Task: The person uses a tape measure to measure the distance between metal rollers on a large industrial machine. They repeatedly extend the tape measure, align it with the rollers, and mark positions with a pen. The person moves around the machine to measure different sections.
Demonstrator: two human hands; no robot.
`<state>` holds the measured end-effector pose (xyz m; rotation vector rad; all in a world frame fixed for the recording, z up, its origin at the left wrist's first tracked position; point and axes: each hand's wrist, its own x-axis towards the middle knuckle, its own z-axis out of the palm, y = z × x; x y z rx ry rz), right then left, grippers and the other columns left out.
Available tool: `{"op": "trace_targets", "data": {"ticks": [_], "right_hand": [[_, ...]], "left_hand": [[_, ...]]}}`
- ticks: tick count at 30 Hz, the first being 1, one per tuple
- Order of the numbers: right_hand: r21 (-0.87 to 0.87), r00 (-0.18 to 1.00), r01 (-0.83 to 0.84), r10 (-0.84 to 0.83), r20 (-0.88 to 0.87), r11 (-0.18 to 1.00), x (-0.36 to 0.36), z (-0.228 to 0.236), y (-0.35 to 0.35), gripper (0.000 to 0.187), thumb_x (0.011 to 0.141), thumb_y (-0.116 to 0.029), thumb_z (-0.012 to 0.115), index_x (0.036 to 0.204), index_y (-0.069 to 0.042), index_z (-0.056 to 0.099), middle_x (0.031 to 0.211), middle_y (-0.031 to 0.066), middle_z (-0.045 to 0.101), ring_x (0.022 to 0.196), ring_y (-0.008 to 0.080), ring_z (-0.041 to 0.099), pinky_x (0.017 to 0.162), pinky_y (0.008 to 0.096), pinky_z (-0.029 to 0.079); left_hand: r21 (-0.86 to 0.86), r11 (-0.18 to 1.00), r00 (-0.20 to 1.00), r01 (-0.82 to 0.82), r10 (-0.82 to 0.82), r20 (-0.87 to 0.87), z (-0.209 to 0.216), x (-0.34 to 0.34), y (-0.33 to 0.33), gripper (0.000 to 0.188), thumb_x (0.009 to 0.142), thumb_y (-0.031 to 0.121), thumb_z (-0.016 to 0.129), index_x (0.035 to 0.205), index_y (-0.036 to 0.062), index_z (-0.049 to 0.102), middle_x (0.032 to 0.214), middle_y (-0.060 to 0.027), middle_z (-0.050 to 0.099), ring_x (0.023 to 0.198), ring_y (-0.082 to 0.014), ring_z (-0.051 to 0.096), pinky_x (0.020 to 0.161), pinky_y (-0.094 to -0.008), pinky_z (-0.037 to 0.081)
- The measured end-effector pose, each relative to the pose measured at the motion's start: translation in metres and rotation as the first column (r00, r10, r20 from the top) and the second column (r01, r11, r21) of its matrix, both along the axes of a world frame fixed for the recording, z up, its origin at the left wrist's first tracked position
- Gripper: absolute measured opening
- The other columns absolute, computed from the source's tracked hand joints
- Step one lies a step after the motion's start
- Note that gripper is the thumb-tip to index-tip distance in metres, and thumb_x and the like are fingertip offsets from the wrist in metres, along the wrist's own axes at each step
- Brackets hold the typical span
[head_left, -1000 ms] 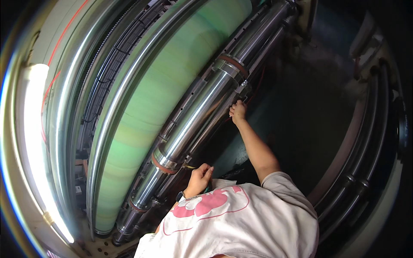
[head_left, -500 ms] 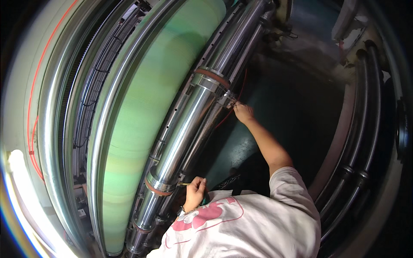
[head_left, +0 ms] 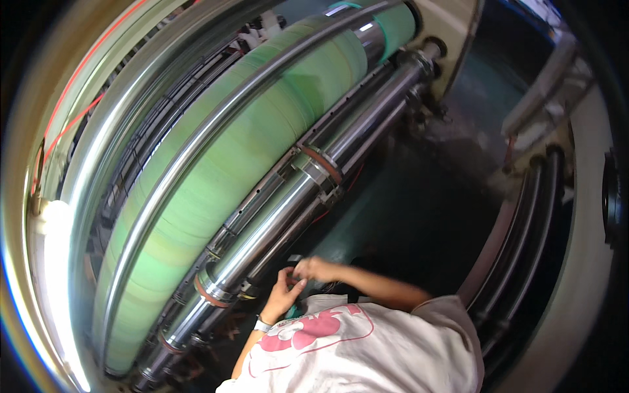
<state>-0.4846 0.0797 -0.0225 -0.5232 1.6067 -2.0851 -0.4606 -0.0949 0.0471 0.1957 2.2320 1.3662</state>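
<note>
My left hand (head_left: 280, 299) and my right hand (head_left: 319, 269) meet in front of my shirt, just right of a long polished metal shaft (head_left: 261, 238). The left fingers are curled and the thumb points toward the right hand. My right fingers are bent into a pinch beside the left fingertips. A small greyish piece (head_left: 295, 259) shows above the fingertips; what it is, I cannot make out. Something teal (head_left: 291, 312) peeks out below the left palm. Both hands are apart from the shaft and its metal collars with brown bands.
A large roll of green film (head_left: 216, 164) lies left of the shaft, with a steel bar (head_left: 171, 187) across it. A clamp (head_left: 333, 195) sits at the upper collar. Dark pipes (head_left: 524, 236) stand at right; a bright tube lamp (head_left: 57, 275) glows at left.
My right hand has left the clamp at the upper collar and come down to my left hand. The left hand has moved slightly left, away from the lower collar. The view has turned.
</note>
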Motion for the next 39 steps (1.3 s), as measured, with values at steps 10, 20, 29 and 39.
{"op": "trace_targets", "data": {"ticks": [10,20,29,39], "right_hand": [[0.162,0.95,-0.305,0.311,-0.014,0.939,0.006,0.059,0.033,0.018,0.079,-0.018,0.06,0.089,-0.005,0.054,0.075,-0.0022,0.053,0.068,0.0063,0.049,0.058,0.0209,0.042],[0.135,0.572,0.786,-0.793,0.21,0.603,-0.099,-0.03,0.15,0.009,0.083,-0.016,0.056,0.077,-0.009,0.055,0.055,-0.0064,0.038,0.042,0.0021,0.03,0.036,0.0188,0.02],[0.304,0.435,0.873,-0.891,-0.129,0.382,-0.143,-0.103,0.144,0.004,0.082,-0.014,0.055,0.083,-0.01,0.057,0.061,-0.0032,0.048,0.045,0.0044,0.038,0.035,0.0198,0.026],[0.258,0.424,0.857,-0.895,0.138,0.446,-0.125,-0.062,0.118,0.012,0.083,-0.015,0.056,0.075,-0.007,0.051,0.051,-0.004,0.036,0.039,0.0048,0.028,0.034,0.021,0.018]], "left_hand": [[-0.025,0.992,0.992,0.122,-0.123,-0.03,0.045,0.015,0.023,0.077,0.073,0.039,0.066,0.127,-0.0005,0.03,0.079,-0.0085,0.056,0.074,-0.0154,0.052,0.069,-0.0263,0.043],[-0.109,0.977,0.967,-0.183,0.198,0.157,0.041,0.063,-0.152,0.01,0.08,0.01,0.057,0.073,0.0027,0.056,0.066,-0.0004,0.056,0.065,-0.0074,0.051,0.06,-0.0215,0.041],[-0.426,0.824,0.904,-0.373,0.219,-0.368,-0.021,0.045,-0.197,0.021,0.079,0.024,0.056,0.076,0.0031,0.057,0.071,-0.0149,0.057,0.069,-0.032,0.055,0.061,-0.0381,0.042],[-0.553,0.672,0.856,-0.493,0.259,-0.448,-0.035,0.044,-0.193,0.022,0.078,0.027,0.056,0.089,0.0083,0.061,0.085,-0.0136,0.061,0.081,-0.0325,0.057,0.068,-0.0406,0.044]]}}
